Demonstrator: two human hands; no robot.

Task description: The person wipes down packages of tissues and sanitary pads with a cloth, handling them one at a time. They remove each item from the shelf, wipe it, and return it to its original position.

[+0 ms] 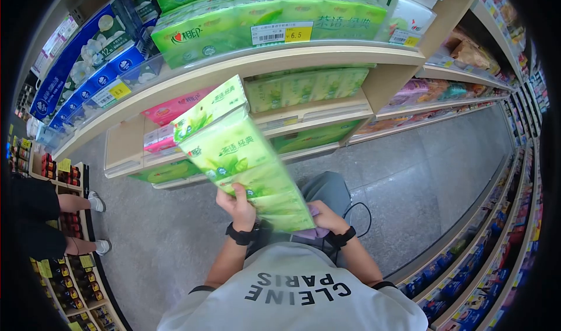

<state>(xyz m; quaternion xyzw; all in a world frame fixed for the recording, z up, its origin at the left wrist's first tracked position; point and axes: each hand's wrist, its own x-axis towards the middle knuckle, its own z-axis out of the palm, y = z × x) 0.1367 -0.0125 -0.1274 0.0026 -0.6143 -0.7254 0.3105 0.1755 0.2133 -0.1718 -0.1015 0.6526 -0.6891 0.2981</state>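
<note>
A long green pack of tissues is tilted in front of my body, its wrapper printed with leaves. My left hand grips it by the lower left edge, thumb lying across the front. At its lower right edge is my right hand, closed on a purple cloth that is partly hidden behind the pack. Whether the right fingers also touch the pack cannot be made out. Both wrists wear black bands.
Wooden shelves ahead hold green tissue packs, blue packs and pink packs. A price label fronts the top shelf. At left a person's legs stand by low racks. Stocked shelves curve along the right.
</note>
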